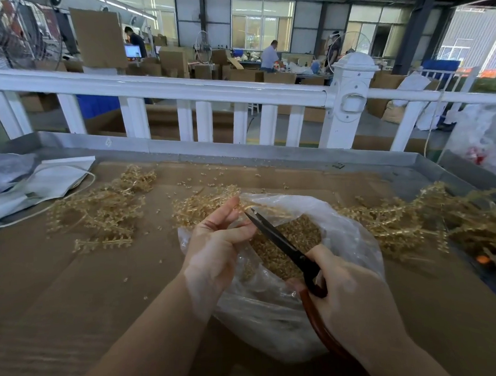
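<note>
My right hand [346, 295] grips black scissors [279, 238] by their reddish-brown handles, blades slightly apart and pointing up-left. My left hand [215, 242] pinches a thin golden plastic sprig [242, 207] right at the blade tips. Both hands are over a clear plastic bag [342, 231] that lies open on the cardboard and holds many small golden cut pieces [291, 243].
Golden plastic branches lie in a pile at left [103, 208] and a larger heap at right [446, 222]. Cardboard sheet [72, 280] covers the metal tray table [384, 156]. Grey bags [22, 181] sit far left. A white fence [206, 91] stands behind, people working beyond.
</note>
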Available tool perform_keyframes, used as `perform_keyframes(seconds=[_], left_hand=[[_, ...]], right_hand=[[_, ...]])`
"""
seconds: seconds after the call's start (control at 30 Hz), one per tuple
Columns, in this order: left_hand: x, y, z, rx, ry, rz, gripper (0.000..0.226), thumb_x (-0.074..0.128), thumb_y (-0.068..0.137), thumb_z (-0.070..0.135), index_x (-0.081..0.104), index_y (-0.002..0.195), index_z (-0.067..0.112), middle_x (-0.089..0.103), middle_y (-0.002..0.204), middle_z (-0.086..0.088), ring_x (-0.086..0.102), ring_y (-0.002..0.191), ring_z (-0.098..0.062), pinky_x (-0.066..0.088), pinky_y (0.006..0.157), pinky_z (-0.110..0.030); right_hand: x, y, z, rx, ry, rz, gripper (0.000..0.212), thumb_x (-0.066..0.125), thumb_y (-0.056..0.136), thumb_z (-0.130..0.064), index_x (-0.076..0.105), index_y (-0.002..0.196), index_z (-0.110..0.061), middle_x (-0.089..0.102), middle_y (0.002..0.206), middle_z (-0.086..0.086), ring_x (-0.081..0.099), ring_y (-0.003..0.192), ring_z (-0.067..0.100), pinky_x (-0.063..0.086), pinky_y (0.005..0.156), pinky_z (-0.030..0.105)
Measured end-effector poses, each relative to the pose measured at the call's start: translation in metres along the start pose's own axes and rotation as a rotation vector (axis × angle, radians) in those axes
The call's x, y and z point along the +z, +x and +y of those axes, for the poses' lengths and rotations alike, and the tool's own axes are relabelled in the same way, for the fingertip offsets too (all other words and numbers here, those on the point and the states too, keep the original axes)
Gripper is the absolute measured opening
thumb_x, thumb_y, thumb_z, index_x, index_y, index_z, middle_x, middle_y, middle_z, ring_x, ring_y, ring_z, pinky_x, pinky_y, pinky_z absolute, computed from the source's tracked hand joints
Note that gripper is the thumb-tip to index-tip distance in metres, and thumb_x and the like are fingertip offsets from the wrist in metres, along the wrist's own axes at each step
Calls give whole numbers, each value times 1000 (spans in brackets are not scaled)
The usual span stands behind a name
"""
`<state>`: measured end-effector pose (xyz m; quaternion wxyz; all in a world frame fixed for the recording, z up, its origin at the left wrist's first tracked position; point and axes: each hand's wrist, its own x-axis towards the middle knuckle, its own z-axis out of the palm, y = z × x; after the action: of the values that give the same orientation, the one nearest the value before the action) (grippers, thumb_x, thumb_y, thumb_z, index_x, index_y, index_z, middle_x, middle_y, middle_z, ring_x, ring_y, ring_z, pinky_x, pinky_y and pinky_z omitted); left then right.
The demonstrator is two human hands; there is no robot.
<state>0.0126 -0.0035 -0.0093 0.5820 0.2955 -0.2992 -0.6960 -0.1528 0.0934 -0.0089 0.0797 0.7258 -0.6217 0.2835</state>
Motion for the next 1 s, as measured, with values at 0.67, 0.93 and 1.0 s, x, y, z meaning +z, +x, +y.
perform_keyframes(seconds=[0.67,0.93,1.0], left_hand=[[0,-5,13,-17,103,-94,66,61,50,-17,65,109,12,67,70,2,66,67,-12,57,70,-21],[-1,-6,5,-30,48,-29,66,60,50,-18,66,111,9,64,76,-5,69,67,-15,56,63,-20],[-2,-6,5,-28,36,-37,65,61,51,-18,66,110,10,63,74,-4,68,67,-15,57,66,-22]], right_hand=[[-5,8,8,83,268,-172,26,65,81,-51,50,83,-30,50,61,-14,53,68,-4,39,56,13],[3,6,4,7,94,-125,27,64,83,-53,51,90,-30,52,63,-18,53,55,2,40,48,12],[4,5,5,-22,74,-80,28,68,80,-51,54,87,-27,54,61,-16,54,53,3,39,46,11]])
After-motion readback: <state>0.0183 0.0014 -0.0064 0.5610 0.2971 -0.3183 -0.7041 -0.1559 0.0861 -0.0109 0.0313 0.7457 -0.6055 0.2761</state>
